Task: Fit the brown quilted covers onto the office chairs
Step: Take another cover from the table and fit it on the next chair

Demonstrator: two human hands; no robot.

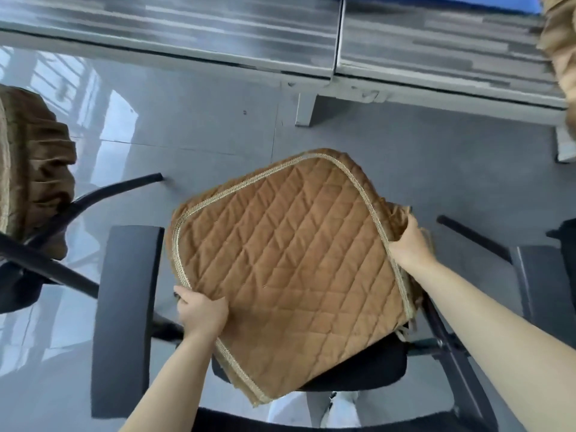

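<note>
the brown quilted cover (290, 260) sits at the centre of the view, tilted, over the black seat (367, 369) of an office chair, its pale braided edge running round the outline. the seat shows only at 5 o'clock of the cover, where the cloth is not pulled down. the left hand (202, 313) grips the cover's edge at 8 o'clock, fingers curled round the trim. the right hand (408, 241) grips the ruffled skirt at 3 o'clock, fingers closed in the fabric. the two hands are well apart, one on each side of the cover. the chair's left armrest (124, 316) lies just beside the cover at 9 o'clock; the right armrest (448, 347) runs under the right forearm at 4 o'clock. at 9 o'clock of the view stands a second chair (34, 169) with a brown cover on it. the grey tiled floor (193, 120) is glossy, and a table (249, 32) with a pale leg (307, 110) spans 12 o'clock.
</note>
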